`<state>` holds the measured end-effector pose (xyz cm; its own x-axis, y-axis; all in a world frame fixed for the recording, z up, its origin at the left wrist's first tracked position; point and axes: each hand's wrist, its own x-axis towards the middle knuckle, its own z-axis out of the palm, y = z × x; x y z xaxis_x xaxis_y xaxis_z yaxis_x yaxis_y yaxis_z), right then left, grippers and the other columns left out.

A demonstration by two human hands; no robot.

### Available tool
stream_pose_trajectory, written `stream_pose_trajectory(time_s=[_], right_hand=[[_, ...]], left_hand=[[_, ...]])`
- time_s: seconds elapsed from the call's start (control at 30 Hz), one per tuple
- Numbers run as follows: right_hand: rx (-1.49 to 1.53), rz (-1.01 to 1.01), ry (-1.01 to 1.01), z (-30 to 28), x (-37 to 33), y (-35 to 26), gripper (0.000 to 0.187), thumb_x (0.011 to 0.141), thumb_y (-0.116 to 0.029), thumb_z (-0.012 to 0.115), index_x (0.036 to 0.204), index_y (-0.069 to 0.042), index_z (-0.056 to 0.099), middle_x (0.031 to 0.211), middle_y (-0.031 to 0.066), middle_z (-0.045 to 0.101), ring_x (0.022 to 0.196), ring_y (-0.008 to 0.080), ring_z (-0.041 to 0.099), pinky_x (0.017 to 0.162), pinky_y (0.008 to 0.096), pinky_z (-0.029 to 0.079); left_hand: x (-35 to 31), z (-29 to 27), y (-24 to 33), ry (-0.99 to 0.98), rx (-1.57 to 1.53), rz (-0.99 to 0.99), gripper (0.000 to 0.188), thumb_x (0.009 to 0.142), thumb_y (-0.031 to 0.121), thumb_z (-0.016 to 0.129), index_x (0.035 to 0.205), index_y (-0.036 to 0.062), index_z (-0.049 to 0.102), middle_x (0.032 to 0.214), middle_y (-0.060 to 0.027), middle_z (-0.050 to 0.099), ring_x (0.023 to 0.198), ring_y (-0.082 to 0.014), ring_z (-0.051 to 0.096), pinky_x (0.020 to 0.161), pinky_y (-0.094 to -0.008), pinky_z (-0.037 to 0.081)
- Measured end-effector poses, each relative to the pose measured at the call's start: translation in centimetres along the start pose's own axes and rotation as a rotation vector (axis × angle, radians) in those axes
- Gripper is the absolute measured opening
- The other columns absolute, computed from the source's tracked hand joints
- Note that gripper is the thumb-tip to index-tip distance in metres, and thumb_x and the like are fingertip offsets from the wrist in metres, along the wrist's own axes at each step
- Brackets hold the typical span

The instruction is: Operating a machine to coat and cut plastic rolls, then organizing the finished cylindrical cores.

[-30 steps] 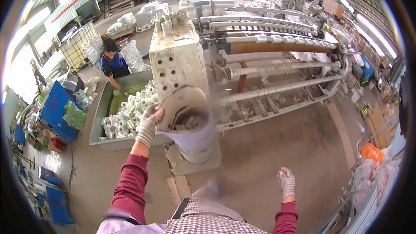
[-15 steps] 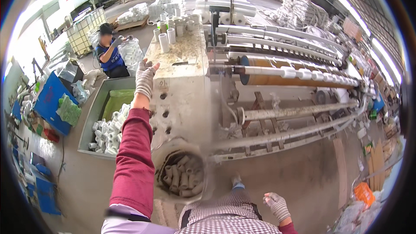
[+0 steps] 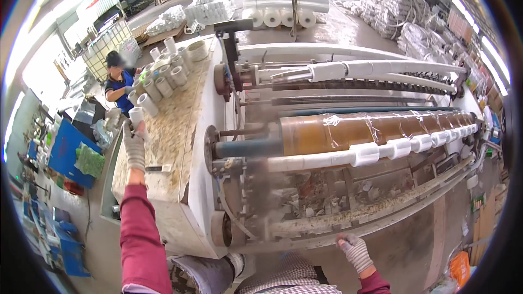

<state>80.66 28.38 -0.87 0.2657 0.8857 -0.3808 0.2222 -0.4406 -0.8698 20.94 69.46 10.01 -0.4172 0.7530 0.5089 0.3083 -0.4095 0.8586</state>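
On the near left of the worktop point(image 3: 169, 147), my left hand point(image 3: 134, 147), in a striped fingertip-free glove, has its fingers closed around the lower part of a pale tube core point(image 3: 136, 115). Several more grey and white tube cores point(image 3: 163, 84) stand upright in a cluster just beyond it. Low on the right, my right hand point(image 3: 357, 253), gloved the same way, hangs before the machine's lower rail point(image 3: 327, 245). Its fingers are curled in, and whatever they may hold is hidden.
A winding machine with a brown roller point(image 3: 376, 130) and a shaft carrying white film rolls point(image 3: 365, 154) fills the right. A co-worker point(image 3: 120, 81) is beyond the worktop at left. Large film rolls point(image 3: 289, 18) lie behind. A bin point(image 3: 180, 277) stands by my legs.
My left hand has reached the tube cores and closed on the nearest one. The view has shifted toward the worktop and machine. My right hand stays low with curled fingers.
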Motion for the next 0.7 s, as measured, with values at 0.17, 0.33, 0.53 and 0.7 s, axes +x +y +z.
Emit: stream_pose_trajectory(time_s=[0.17,0.33,0.53,0.7], right_hand=[[0.194,-0.101,0.060,-0.3,6.2,-4.5,0.021,0.091,-0.014,0.061,0.105,0.000,0.064,0.090,0.0055,0.067,0.083,0.0124,0.063,0.075,0.0261,0.051],[0.399,-0.254,-0.035,3.1,8.7,-10.5,0.018,0.093,-0.010,0.057,0.106,-0.001,0.064,0.089,0.0025,0.066,0.080,0.0096,0.061,0.073,0.0235,0.049],[0.486,-0.483,-0.183,7.7,12.1,-19.9,0.028,0.092,-0.019,0.061,0.114,-0.002,0.060,0.090,-0.0009,0.064,0.083,0.0078,0.056,0.077,0.0226,0.045],[1.002,-0.376,-0.302,10.2,17.8,-29.9,0.064,0.087,-0.044,0.066,0.132,-0.006,0.044,0.114,0.0041,0.058,0.098,0.0148,0.060,0.082,0.0297,0.051]], left_hand=[[-5.2,17.1,15.5,-0.582,0.343,0.341,0.045,0.069,0.015,0.081,0.110,0.0042,0.063,0.102,-0.0083,0.061,0.089,-0.0202,0.062,0.073,-0.0314,0.052],[-4.6,26.3,20.9,-0.890,0.349,0.679,0.042,0.071,0.021,0.079,0.106,0.0037,0.063,0.101,-0.0121,0.061,0.090,-0.0276,0.062,0.081,-0.0335,0.050],[-9.5,31.8,26.0,-0.790,0.372,0.750,0.061,0.075,0.025,0.076,0.129,0.0101,0.052,0.125,-0.0152,0.054,0.107,-0.0352,0.059,0.089,-0.0404,0.050],[-10.9,20.8,27.0,-0.490,0.082,0.726,0.045,0.082,0.009,0.070,0.125,0.0069,0.057,0.122,-0.0121,0.060,0.114,-0.0285,0.057,0.092,-0.0363,0.048]])
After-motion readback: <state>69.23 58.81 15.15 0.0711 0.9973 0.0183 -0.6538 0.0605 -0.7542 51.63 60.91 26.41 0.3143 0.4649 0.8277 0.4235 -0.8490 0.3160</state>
